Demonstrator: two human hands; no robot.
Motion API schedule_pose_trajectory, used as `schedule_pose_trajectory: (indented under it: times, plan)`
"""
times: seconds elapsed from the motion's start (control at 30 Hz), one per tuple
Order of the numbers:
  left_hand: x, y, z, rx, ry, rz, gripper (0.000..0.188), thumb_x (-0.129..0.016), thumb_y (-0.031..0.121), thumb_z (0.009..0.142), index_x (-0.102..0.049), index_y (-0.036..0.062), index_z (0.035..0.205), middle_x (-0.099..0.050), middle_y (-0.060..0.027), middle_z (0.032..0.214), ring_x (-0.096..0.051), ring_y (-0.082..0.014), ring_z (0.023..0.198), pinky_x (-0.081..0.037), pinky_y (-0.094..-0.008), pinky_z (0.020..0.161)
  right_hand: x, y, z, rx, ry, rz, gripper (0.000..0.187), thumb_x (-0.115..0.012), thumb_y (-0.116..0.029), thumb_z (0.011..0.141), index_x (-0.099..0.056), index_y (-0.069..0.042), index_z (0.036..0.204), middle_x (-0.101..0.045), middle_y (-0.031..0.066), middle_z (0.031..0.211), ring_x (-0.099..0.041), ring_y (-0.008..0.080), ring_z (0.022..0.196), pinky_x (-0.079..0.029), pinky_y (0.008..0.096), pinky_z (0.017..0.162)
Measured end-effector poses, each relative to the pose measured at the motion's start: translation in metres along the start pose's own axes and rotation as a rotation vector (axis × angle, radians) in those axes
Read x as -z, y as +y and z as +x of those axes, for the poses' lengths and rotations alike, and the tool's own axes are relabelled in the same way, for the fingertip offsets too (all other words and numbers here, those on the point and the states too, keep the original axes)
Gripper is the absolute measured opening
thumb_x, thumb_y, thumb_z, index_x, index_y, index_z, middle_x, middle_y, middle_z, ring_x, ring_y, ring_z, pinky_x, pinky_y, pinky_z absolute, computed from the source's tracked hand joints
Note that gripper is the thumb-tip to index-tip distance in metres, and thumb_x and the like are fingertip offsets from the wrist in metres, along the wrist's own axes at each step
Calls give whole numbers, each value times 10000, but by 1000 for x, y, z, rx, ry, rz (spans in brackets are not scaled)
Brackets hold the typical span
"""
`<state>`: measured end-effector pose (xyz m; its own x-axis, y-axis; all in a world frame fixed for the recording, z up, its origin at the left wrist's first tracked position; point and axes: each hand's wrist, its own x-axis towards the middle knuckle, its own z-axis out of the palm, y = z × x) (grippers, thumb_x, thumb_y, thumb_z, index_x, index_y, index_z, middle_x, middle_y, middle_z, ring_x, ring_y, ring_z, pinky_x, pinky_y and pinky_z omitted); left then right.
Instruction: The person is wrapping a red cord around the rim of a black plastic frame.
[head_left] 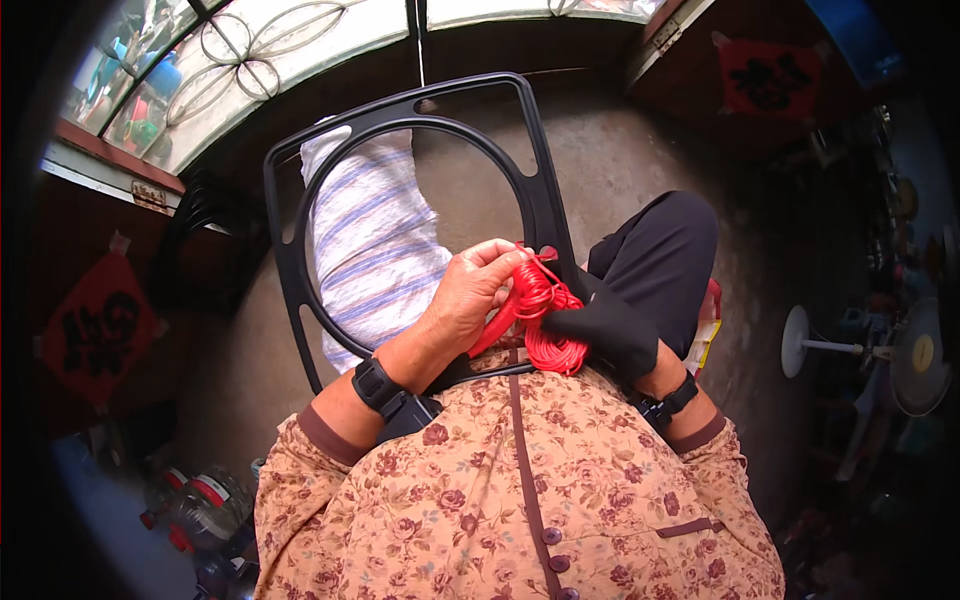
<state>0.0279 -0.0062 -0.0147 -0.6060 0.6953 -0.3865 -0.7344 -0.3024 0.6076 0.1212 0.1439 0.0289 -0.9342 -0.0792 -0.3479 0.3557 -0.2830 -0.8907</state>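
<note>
A bundle of thin, glossy red cord (pixel 556 345) lies in loops in front of my waist. My left hand (pixel 478 285) is bare, its thumb and fingers pinched on the upper end of the red loops. In a black glove, my right hand (pixel 606 330) wraps the bundle from the right side; its fingertips are partly hidden by cord. A black frame (pixel 552 180) with a large round opening rests against my lap and reaches away from me, its near right corner close to both hands. Through the opening shows a white cloth with blue stripes (pixel 372 215).
Beyond the frame is a concrete floor (pixel 640 160). At the right stands a white fan (pixel 915 350). Clear plastic bottles (pixel 210 505) stand at the lower left. A window with a metal grille (pixel 245 55) spans the far left. My bent right knee (pixel 670 240) is beside the frame.
</note>
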Motion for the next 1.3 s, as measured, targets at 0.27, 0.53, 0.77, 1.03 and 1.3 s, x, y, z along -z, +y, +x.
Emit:
schedule_pose_trajectory:
  times: [0.27, 0.53, 0.77, 1.03, 1.3]
  plan:
    - [0, 3, -4, 26, 15, 104, 107, -571, 126, 898, -560, 20, 906, -628, -59, 778, -619, -95, 614, -533, -208, 542, 14, 6, 0, -210, 21, -213, 204, -680, -204, 803, -579, -39, 870, -579, -7, 798, -519, 57, 714, -418, 211, 628]
    - [0, -1, -1, 3, 32, 61, 102, -588, 114, 886, -602, 13, 894, -601, -10, 726, -545, -40, 588, -478, -171, 526, 22, 10, -6, -102, 88, -335, 204, -695, -181, 754, -583, -26, 824, -569, -3, 793, -500, 54, 725, -408, 218, 632]
    - [-5, 0, -4, 4, 59, 58, 98, -584, 111, 889, -602, 15, 889, -594, -3, 715, -530, -32, 575, -462, -165, 524, 0, 9, -8, 5, 135, -87, 248, -697, -188, 742, -603, -15, 892, -603, 29, 829, -537, 96, 753, -432, 267, 655]
    - [4, -7, 4, -26, 40, 72, 134, -582, 155, 896, -615, 24, 887, -605, 7, 710, -513, -34, 570, -368, -157, 469, 20, 32, 8, -66, 45, -399, 359, -650, -210, 795, -551, 4, 1065, -588, 29, 882, -559, 127, 772, -450, 247, 708]
    - [-13, 6, -7, 90, -18, 131, 225, -545, 223, 911, -581, 10, 974, -629, -43, 847, -582, -67, 659, -479, -188, 522, 78, 16, -12, 223, 468, 451, 294, -512, -313, 930, -545, -46, 1048, -589, 47, 897, -575, 151, 854, -478, 299, 778]
